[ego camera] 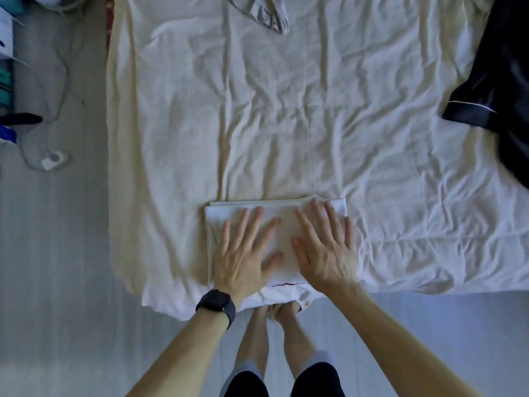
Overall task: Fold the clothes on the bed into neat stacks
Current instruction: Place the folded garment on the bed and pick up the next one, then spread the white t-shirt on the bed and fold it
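1. White cloth, a folded garment [282,209], lies as a flat rectangle on the bed [286,110], at the mattress's 6 o'clock edge and directly in front of the person. Stacked layers show along its 12 o'clock side, and a thin dark-red line shows at its 6 o'clock edge. What kind of garment it is cannot be told.
2. The left grip [243,259] lies palm-down on the garment's 9 o'clock half, fingers straight and spread, pressing flat and grasping nothing. It hides the cloth under it.
3. The right grip [323,253] lies the same way on the 3 o'clock half, released and flat. Its fingertips reach close to the far corner at 1 o'clock.
4. A black watch [216,303] sits on the left wrist.
5. At 3 o'clock a dark garment [498,81] with pale piping lies on the sheet, cut off by the frame.
6. At 12 o'clock a crumpled grey patterned cloth [263,12] is cut off by the top edge.
7. At 9 o'clock, on the floor [57,253], lies a white charger [54,160] with a trailing cable. The coloured things at the frame's edge are too cropped to identify.
8. At 6 o'clock are the person's bare legs [257,339], the feet partly hidden under the overhanging sheet.
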Motion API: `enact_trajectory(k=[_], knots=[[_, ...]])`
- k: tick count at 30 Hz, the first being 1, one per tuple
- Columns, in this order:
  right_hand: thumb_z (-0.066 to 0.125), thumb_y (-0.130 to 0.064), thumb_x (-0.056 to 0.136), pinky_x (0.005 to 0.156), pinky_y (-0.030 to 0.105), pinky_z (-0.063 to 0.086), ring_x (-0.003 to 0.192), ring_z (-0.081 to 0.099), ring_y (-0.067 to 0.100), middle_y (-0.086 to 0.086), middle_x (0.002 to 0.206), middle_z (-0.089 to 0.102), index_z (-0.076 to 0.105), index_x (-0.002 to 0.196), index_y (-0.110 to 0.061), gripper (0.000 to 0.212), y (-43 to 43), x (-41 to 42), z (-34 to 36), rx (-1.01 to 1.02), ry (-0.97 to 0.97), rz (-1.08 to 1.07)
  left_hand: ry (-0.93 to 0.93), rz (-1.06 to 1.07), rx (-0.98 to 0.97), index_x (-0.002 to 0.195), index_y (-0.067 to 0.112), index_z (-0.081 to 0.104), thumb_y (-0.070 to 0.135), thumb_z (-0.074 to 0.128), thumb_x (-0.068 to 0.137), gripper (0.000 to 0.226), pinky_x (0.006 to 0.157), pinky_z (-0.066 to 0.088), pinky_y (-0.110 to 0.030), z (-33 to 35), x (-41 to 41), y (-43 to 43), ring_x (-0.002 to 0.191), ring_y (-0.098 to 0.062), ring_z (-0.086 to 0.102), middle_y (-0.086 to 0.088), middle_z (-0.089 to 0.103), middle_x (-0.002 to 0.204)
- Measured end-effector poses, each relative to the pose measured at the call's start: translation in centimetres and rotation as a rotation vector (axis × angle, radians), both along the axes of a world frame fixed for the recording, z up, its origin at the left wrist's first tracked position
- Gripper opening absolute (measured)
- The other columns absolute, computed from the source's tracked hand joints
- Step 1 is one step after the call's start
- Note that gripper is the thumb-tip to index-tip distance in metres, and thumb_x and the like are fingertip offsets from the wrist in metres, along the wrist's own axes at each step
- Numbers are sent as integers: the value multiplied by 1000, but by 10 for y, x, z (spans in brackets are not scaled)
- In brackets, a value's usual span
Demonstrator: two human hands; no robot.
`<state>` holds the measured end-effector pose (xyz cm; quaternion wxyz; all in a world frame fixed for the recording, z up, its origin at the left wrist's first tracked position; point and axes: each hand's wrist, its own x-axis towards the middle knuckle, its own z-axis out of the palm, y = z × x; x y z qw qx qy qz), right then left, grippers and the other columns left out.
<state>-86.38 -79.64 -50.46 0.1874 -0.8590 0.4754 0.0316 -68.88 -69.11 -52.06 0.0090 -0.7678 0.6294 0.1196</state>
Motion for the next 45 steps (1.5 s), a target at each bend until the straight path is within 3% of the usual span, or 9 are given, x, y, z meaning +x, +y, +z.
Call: enact_trajectory(k=[2,11,14,18,21,23,31,37,45], knots=[[26,-66,99,123,56,3,158,0,19,-5,171,7,14,160,-44,66,-12,-4,-22,78,108,-4,-53,89,24,156,41,25,71,36,94,70,118,13,-64,-13,19,-3,153,-32,17,1,20,166],[24,-77,95,122,54,3,158,4,22,-5,171,7,12,160,-44,74,-18,-12,-77,-34,86,-27,-75,86,42,158,41,16,74,27,92,75,120,13,-61,-52,39,0,154,-29,10,0,13,168],[30,-71,98,122,56,3,157,6,23,-2,171,7,14,160,-44,69,-16,-18,-47,30,180,-187,-89,65,115,158,36,21,68,28,96,71,120,17,-59,-28,51,9,153,-22,17,-2,17,167],[27,-56,104,125,55,4,158,1,19,-5,171,3,7,162,-41,63,-11,-48,20,209,330,-156,-80,38,263,152,27,42,47,29,96,60,116,27,-60,33,77,19,148,-27,31,-6,31,162],[27,-52,107,127,48,3,157,-3,15,-7,171,1,14,162,-39,58,-2,-57,87,327,317,-110,-69,31,522,160,31,13,38,31,100,63,123,7,-55,94,92,19,155,-23,4,-4,7,168],[29,-49,108,127,44,6,157,2,14,-6,171,8,21,160,-39,54,11,-53,137,313,247,-108,-1,67,569,160,32,9,36,36,99,66,122,7,-52,139,95,23,154,-24,6,-5,9,167],[46,-40,106,121,40,28,154,25,18,-4,159,42,55,145,-31,41,75,-20,306,24,-131,-122,117,125,271,153,29,31,38,39,101,53,117,20,-45,293,80,34,148,-20,22,2,33,157],[48,-41,105,119,32,28,151,32,19,-6,155,48,58,143,-32,39,116,-7,403,-200,-288,-48,94,112,-36,153,30,34,41,40,101,53,115,27,-41,383,82,59,147,-21,29,7,39,156],[54,-39,104,117,36,36,145,42,18,-7,146,58,64,137,-29,36,180,30,517,-463,-461,21,-4,70,-334,151,37,38,46,46,99,52,117,27,-46,520,131,150,146,-16,29,13,40,154]])
